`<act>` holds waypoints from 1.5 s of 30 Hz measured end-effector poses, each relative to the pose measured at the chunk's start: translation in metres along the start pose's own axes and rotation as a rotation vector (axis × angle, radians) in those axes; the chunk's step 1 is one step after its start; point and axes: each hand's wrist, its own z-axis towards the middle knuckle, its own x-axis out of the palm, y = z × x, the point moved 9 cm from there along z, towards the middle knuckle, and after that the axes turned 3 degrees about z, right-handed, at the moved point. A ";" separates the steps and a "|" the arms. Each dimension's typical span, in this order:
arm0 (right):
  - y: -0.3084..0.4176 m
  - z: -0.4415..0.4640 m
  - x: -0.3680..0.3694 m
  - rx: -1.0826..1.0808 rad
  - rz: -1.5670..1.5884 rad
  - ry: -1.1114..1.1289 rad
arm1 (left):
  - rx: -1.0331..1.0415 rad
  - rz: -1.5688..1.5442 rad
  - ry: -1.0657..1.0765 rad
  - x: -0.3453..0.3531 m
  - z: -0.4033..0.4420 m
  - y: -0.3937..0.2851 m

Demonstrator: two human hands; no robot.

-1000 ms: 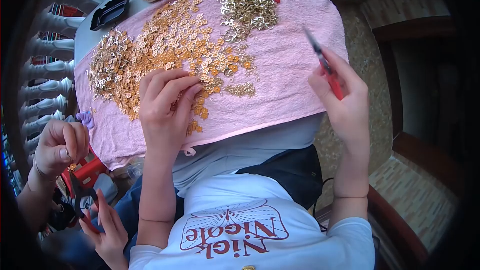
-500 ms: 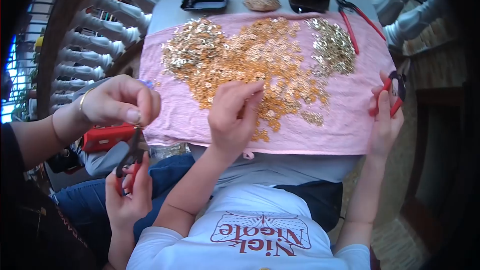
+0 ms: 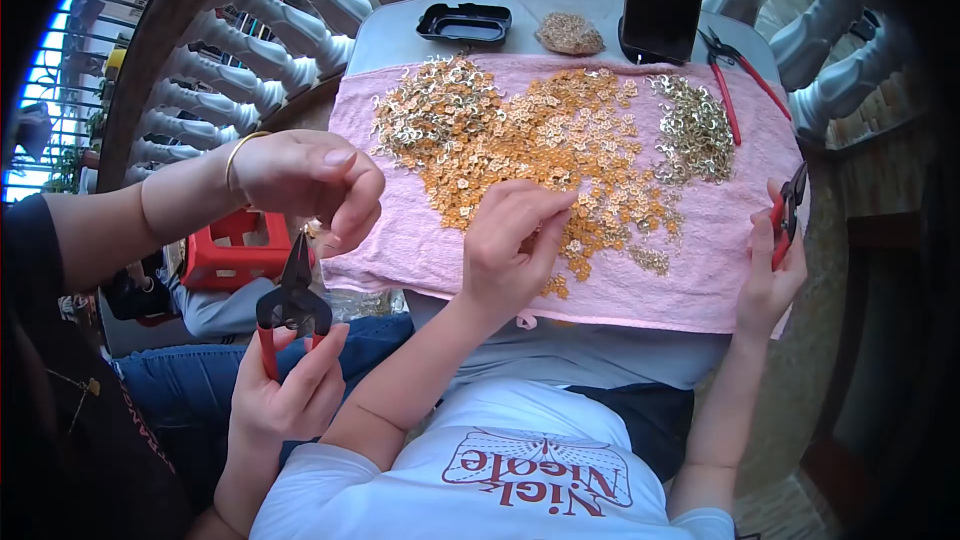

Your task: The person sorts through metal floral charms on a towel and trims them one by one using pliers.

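Observation:
My left hand (image 3: 515, 245) is over the lower edge of a pile of small orange-gold flower pieces (image 3: 540, 130), thumb and forefinger pinched together; what is between them is too small to make out. My right hand (image 3: 775, 270) is closed round red-handled pliers (image 3: 788, 218) at the towel's right edge, their dark jaws pointing up. The pieces lie on a pink towel (image 3: 700, 290). A heap of silvery-gold hooks (image 3: 695, 130) sits at the upper right, and a small patch of tiny rings (image 3: 650, 259) lies between my hands.
At the left, a co-worker's hand (image 3: 305, 180) hangs above pliers (image 3: 295, 300) held in their other hand. Behind the towel are a black tray (image 3: 463, 24), a bag of small pieces (image 3: 569, 33), a black upright object (image 3: 662, 0) and red-handled pliers (image 3: 735, 70). A red stool (image 3: 235, 252) stands at left.
The view has swung left, showing more of the co-worker. My right hand's pliers have tilted from upper left to upright. The co-worker's upper hand has come away from their pliers' tips.

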 end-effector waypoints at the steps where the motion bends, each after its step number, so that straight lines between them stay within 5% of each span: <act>1: 0.000 0.000 0.000 0.007 0.001 -0.001 | -0.006 -0.005 0.004 0.000 0.000 0.000; 15: -0.003 -0.001 -0.001 0.011 0.034 -0.019 | -0.126 -0.080 0.068 0.005 -0.002 0.010; 26: 0.001 0.000 -0.003 0.027 0.034 -0.044 | 0.182 0.051 0.129 0.009 -0.003 -0.024; 30: 0.006 0.002 -0.002 -0.015 0.177 -0.039 | -0.206 -0.045 -0.024 -0.023 0.001 0.007; 33: 0.000 0.002 -0.009 0.129 0.264 -0.033 | -0.589 -0.420 -0.219 -0.047 0.004 0.052; 35: 0.012 0.002 -0.017 0.129 0.175 0.002 | -0.632 -0.655 -0.262 -0.049 0.009 0.057; 39: 0.027 -0.008 -0.016 0.134 -0.051 0.144 | -0.457 -0.489 0.072 -0.016 0.001 -0.009; 45: 0.012 -0.014 -0.011 0.049 -0.018 0.087 | -0.487 -0.443 0.184 0.018 -0.019 -0.004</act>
